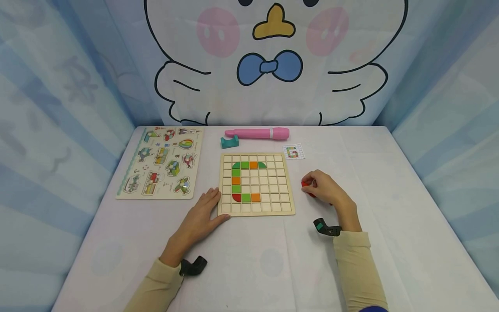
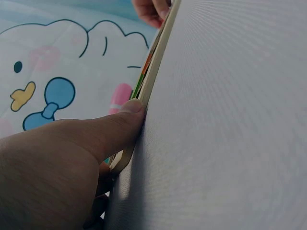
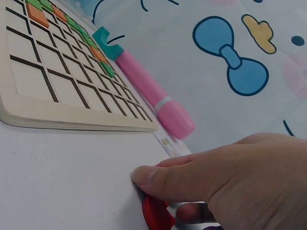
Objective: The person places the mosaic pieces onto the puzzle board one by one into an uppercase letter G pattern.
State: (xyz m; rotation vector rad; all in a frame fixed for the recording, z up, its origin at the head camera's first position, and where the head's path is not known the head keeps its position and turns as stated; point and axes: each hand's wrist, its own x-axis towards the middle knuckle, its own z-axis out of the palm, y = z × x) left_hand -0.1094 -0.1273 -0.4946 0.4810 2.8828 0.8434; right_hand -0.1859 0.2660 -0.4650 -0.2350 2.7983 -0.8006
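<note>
The wooden grid board [image 1: 277,185] lies mid-table with green, orange and red pieces set in a C-like outline. My left hand [image 1: 200,216] rests at its front left corner, fingers extended along the left side and thumb against the front edge. To the right of the board, my right hand [image 1: 324,187] pinches a small red piece [image 1: 304,184] between thumb and fingers, low over the tabletop. Another red piece [image 3: 156,213] with a curved edge shows just under the thumb in the right wrist view; the curled fingers partly hide the pieces.
A small pattern card [image 1: 293,151] showing a G shape lies by the board's back right corner. Behind the board are a pink pen-like stick [image 1: 253,133] and a teal holder [image 1: 229,142]. A picture puzzle board [image 1: 134,173] lies at the left.
</note>
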